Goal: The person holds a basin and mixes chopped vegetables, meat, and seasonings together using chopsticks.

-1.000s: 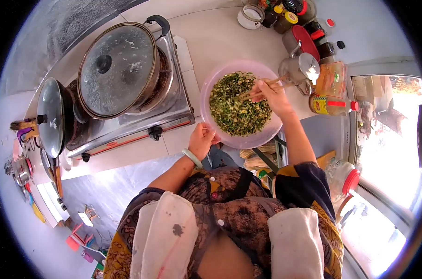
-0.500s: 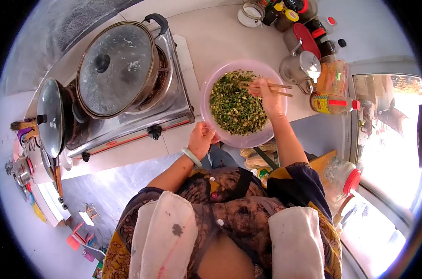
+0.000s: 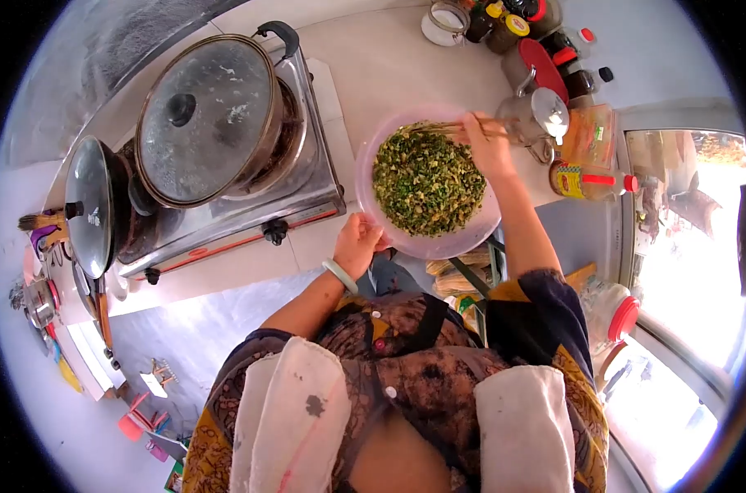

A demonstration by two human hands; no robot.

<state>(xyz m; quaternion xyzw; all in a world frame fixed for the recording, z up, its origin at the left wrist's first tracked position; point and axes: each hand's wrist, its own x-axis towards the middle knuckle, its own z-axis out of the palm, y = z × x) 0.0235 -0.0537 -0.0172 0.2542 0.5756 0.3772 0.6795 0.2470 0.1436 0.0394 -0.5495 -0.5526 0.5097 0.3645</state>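
A pale pink bowl (image 3: pixel 467 244) sits at the counter's front edge, filled with a chopped green and yellowish mixture (image 3: pixel 429 182). My left hand (image 3: pixel 359 244) grips the bowl's near-left rim, thumb and fingers closed on it; a pale bangle circles that wrist. Over the bowl's far-right side, my right hand (image 3: pixel 490 148) is closed around a pair of chopsticks (image 3: pixel 439 128), a little blurred by motion. Their tips lie at the far edge of the mixture, and their back ends stick out to the right past the hand.
Left of the bowl stands a gas stove (image 3: pixel 250 215) carrying a large lidded pan (image 3: pixel 204 123) and a smaller lidded pan (image 3: pixel 94 209). To the right are a steel pot (image 3: pixel 521 119), a bottle (image 3: pixel 582 181) and several jars (image 3: pixel 504 34). A window (image 3: pixel 689 246) is at far right.
My right hand has moved up and right with the chopsticks, their tips shifting toward the bowl's far edge. The mixture's surface has been turned over. My left hand stays at the rim.
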